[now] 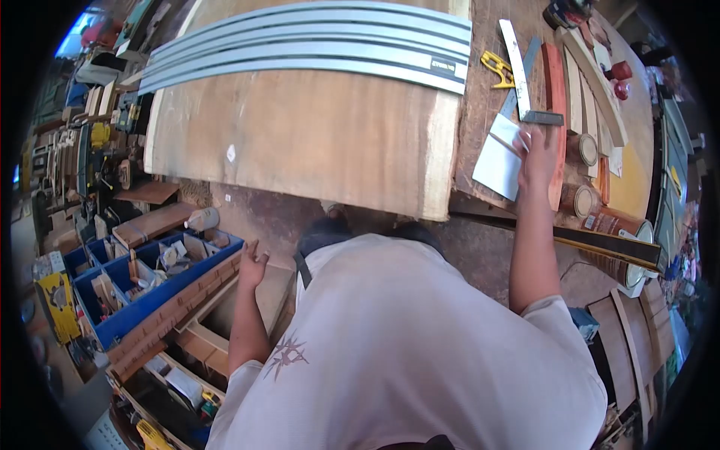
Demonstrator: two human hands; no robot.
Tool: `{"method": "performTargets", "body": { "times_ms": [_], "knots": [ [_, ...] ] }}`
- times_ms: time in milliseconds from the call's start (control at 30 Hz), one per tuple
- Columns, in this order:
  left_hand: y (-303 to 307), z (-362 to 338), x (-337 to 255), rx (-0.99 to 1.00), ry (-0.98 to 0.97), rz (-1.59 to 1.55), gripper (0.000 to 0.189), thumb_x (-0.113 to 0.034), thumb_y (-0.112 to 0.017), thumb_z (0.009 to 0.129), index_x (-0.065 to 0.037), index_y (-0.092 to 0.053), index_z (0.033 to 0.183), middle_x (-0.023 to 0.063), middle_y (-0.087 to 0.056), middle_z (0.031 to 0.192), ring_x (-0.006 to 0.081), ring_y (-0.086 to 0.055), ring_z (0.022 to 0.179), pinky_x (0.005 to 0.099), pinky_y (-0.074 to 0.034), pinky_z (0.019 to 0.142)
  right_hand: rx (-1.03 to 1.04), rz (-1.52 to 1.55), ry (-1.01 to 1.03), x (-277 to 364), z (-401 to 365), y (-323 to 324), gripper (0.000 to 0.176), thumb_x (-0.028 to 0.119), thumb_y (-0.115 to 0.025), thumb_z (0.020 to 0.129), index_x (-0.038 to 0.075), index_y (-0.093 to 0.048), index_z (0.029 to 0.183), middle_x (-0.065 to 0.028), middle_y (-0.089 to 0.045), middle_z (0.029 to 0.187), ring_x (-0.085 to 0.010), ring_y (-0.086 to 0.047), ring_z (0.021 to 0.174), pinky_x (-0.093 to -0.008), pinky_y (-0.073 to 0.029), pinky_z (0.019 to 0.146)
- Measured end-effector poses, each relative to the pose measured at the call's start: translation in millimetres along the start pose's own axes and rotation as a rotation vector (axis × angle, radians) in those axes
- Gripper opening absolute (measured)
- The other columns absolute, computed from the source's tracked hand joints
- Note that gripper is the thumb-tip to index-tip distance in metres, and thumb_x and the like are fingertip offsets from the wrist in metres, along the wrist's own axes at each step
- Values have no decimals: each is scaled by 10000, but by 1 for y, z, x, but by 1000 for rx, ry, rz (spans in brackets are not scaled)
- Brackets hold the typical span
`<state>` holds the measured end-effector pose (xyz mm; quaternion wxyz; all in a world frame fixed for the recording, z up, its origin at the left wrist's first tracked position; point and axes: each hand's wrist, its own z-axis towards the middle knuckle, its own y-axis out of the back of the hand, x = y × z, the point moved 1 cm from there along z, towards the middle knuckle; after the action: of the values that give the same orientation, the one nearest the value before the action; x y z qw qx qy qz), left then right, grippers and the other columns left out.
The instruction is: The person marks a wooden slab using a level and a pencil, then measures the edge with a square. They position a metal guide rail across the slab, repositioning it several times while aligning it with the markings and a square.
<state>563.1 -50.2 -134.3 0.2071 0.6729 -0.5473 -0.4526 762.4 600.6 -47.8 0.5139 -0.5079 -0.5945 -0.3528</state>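
Note:
My right hand (pixel 538 154) is over the bench at the right, at the edge of a white sheet of paper (pixel 495 166). Its fingers look spread, their tips just below the dark stock of a try square (pixel 541 118); I see nothing gripped in them. The try square's pale blade (pixel 513 60) points away from me. Down at my left side, my left hand (pixel 255 264) hangs with fingers apart and holds nothing, nearest a blue divided box (pixel 124 328). Before me lies a wide wooden slab (pixel 300 139) with a long metal guide rail (pixel 315 52) across its far part.
A yellow spring clamp (pixel 496 70) and a reddish wood strip (pixel 555 97) lie on the right bench. Several pale wood strips (pixel 592 82) and cans (pixel 582 149) stand farther right. A black-and-yellow level (pixel 607 246) juts out there. Offcuts fill the blue box.

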Motion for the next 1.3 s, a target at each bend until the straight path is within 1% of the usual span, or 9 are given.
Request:
{"method": "performTargets", "body": {
  "times_ms": [100, 267, 300, 333, 433, 633, 800, 1033, 1300],
  "knots": [
    [55, 46, -10, -178, -34, -7, 511, -216, -618, 814, -7, -488, 1262, 268, -392, 1347, 356, -443, 1219, 367, -360, 1010, -112, -325, 254, 8, -23, -24, 530, 148, -549, 903, 49, -328, 1375, -117, -526, 1141, -179, -574, 962, -284, -497, 701],
    [196, 166, 62, -781, -21, -519, 420, -184, -561, 878, 28, -502, 1236, 198, -541, 1218, 289, -525, 1117, 357, -387, 969, 165, -897, 487, -14, 12, -86, 438, 289, -543, 914, 40, -487, 1271, -103, -607, 1067, -217, -579, 967, -291, -470, 796],
    [226, 184, 67, -850, -57, -401, 415, -198, -568, 880, 32, -514, 1221, 170, -548, 1222, 265, -537, 1101, 348, -389, 964, 180, -1136, 718, -45, 52, -79, 463, 341, -542, 912, 41, -495, 1261, -107, -603, 1058, -200, -582, 915, -280, -464, 776],
    [257, 196, 61, -885, -120, -334, 413, -205, -568, 881, 39, -519, 1210, 168, -554, 1210, 264, -539, 1091, 348, -393, 957, 195, -773, 214, -1, 14, -130, 471, 378, -552, 903, 28, -530, 1218, -108, -610, 1020, -195, -580, 882, -275, -456, 750],
    [324, 276, 81, -950, -153, -403, 466, -258, -590, 866, 49, -512, 1208, 169, -563, 1184, 228, -546, 1079, 323, -409, 930, 143, -1267, 353, -13, 61, -137, 609, 505, -600, 831, -24, -587, 1134, -161, -648, 927, -185, -599, 854, -294, -455, 753],
    [400, 414, 22, -732, -276, -520, 523, -299, -579, 869, 82, -484, 1214, 164, -601, 1108, 215, -578, 1011, 309, -429, 888, 48, -1288, 310, -3, 60, -135, 555, 435, -645, 824, -37, -602, 1112, -157, -649, 998, -226, -617, 925, -324, -468, 794],
    [402, 499, -51, -233, 21, -984, 539, -386, -558, 899, 13, -417, 1233, 144, -573, 981, 235, -613, 881, 322, -537, 724, -22, -1496, 204, -1, 53, -146, 659, 607, -629, 750, -46, -635, 841, -99, -569, 690, -192, -535, 660, -328, -421, 630],
    [381, 586, -74, -97, -53, -1332, 341, -129, -605, 879, -29, -462, 1172, 146, -576, 1080, 279, -612, 929, 360, -559, 800, -63, -1330, 98, 8, 15, -165, 533, 552, -679, 748, 27, -588, 759, -7, -510, 685, -115, -444, 639, -266, -373, 592],
    [383, 421, 8, -104, -7, -1256, 410, -133, -581, 894, -43, -437, 1267, 81, -531, 1217, 203, -531, 1096, 322, -448, 943, 47, -1154, 343, -11, -96, -107, 355, 342, -653, 846, 2, -561, 797, -20, -540, 723, -95, -462, 680, -263, -392, 606]
  ]
}}
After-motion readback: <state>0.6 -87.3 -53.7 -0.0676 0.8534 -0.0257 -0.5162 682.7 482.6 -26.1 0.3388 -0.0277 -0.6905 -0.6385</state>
